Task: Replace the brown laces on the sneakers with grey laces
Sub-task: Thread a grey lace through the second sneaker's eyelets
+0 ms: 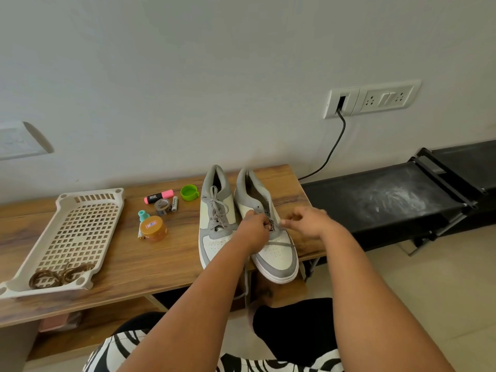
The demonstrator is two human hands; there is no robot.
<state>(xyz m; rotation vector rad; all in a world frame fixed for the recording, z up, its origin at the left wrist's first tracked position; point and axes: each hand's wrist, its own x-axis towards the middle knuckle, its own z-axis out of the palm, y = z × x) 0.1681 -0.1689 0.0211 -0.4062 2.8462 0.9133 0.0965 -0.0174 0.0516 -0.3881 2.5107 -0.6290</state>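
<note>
Hiding eyelets: left hand (pixel 253 229), blurred lace (pixel 279 244)

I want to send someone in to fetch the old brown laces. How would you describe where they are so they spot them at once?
Start at the wooden table against the wall and go to the beige perforated tray at its left end. The brown laces lie coiled in the tray's near corner. They are the only thing in the tray, and the only brown, stringy bundle there.

Two sneakers (pixel 241 224) stand side by side on the right part of the surface (pixel 161 253). A tray (pixel 77 237) lies at the left with laces (pixel 59 275) in its near end, and small items (pixel 161 210) lie between.
</note>
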